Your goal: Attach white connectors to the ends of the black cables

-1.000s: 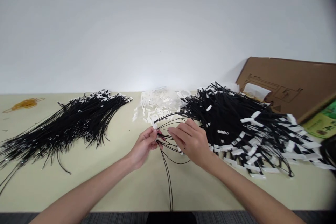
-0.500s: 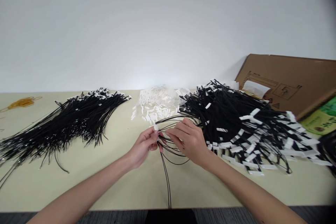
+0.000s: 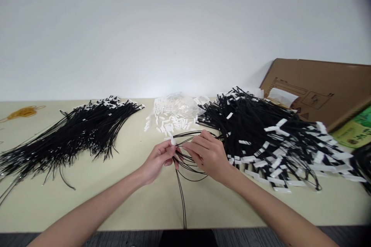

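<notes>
In the head view, the left hand (image 3: 156,160) is just below the centre of the frame, its grip closed on a white connector (image 3: 172,140) and the ends of several thin black wires (image 3: 188,159). These wires fan out rightward in loops to the right hand (image 3: 207,154), and a few hang down toward the bottom edge. The right hand's thumb and forefinger are drawn together at the wires; whether its grip is clamped on one, I cannot tell.

Above the hands, in the middle of the frame, small white connectors (image 3: 169,123) lie loose on the pale table (image 3: 130,200) beside a clear plastic bag (image 3: 181,105). At the left of the frame spreads a pile of black wires (image 3: 84,131) with white tips, and at the far left is a yellow tangle (image 3: 24,112). At the right lies a bigger heap of black wires (image 3: 249,123) with white tabs, a cardboard box (image 3: 315,88) behind it and a green and yellow package (image 3: 356,129) at the right edge.
</notes>
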Motion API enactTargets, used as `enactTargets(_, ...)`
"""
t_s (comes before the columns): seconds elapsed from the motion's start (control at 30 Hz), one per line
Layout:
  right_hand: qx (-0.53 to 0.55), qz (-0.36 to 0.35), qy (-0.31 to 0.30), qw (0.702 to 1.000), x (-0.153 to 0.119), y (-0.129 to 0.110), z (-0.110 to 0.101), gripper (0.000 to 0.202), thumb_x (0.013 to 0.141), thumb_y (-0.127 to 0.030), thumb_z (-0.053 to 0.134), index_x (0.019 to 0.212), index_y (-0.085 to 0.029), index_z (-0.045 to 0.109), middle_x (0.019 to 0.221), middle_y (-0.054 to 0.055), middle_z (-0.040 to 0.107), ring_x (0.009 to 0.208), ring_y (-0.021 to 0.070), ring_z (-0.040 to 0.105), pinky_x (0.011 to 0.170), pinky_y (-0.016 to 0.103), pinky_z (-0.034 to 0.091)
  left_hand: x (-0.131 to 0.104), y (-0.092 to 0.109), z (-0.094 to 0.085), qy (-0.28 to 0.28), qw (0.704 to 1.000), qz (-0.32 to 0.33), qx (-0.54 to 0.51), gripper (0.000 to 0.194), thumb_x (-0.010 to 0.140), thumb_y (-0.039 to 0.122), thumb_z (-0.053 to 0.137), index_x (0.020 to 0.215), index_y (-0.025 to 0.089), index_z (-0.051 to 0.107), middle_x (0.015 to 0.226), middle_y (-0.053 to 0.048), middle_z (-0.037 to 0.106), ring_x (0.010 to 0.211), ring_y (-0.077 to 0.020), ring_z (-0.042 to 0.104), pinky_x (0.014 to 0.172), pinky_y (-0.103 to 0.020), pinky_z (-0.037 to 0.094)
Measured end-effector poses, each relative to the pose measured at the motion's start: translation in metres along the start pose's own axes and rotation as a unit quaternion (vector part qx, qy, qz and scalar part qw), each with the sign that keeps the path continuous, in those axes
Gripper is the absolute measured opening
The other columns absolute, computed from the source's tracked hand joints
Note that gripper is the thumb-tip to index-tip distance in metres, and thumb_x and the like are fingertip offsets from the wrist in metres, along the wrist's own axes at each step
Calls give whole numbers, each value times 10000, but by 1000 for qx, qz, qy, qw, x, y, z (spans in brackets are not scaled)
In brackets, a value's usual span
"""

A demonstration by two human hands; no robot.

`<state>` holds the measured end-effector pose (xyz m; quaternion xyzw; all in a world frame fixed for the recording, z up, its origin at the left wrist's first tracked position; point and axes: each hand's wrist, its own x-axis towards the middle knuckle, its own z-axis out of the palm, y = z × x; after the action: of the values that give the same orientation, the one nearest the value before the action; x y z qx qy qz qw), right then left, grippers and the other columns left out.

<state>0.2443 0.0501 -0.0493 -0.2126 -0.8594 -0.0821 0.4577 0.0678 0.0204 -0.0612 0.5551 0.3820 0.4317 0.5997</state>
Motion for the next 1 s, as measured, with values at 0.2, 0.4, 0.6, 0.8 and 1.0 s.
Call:
enactTargets(0.2, -1, -2, -7, 1000, -1, -2, 2, 112, 784, -112, 495, 763, -131, 604, 609, 22, 475, 626, 112, 283, 589, 252, 300, -1, -1, 1, -3, 1000, -5, 4, 254, 837, 349, 445, 863, 99, 484, 748, -38, 497, 557, -91, 530, 464, -210, 184)
enactTargets(0.4, -3, -17, -12, 1000, -3, -3, 5, 109, 774, -89, 492, 746, -128, 590, 613, 17, 473, 629, 109, 306, 583, 258, 293, -2, -1, 2, 2, 1000, -7, 7, 262, 834, 347, 451, 868, 90, 489, 762, -52, 517, 552, -93, 526, 467, -210, 189)
enactTargets(0.6, -11, -18, -1, 1000, -2, -4, 7, 91, 771, -98, 507, 771, -133, 591, 618, 19, 482, 634, 112, 328, 588, 259, 334, -3, 0, 4, 15, 999, -29, -9, 277, 823, 357, 467, 882, 88, 501, 840, -88, 551, 559, -98, 535, 473, -204, 202)
enactTargets(0.8, -46, -47, 26, 998, -3, -6, 5, 264, 761, -133, 556, 1021, -177, 565, 1062, 39, 538, 1073, 199, 388, 912, 386, 365, 1, 5, 0, 121, 989, -28, -77, 256, 760, 354, 556, 836, 115, 505, 773, -33, 532, 575, -81, 533, 466, -175, 249)
enactTargets(1.0, -51, -199, -7, 979, -9, -5, 12, 168, 768, -117, 556, 929, -160, 583, 1010, -27, 584, 1092, 138, 428, 1016, 379, 324, 3, 6, -5, 173, 974, -39, -142, 276, 708, 354, 616, 848, 129, 536, 777, -9, 541, 538, -23, 449, 464, -141, 292)
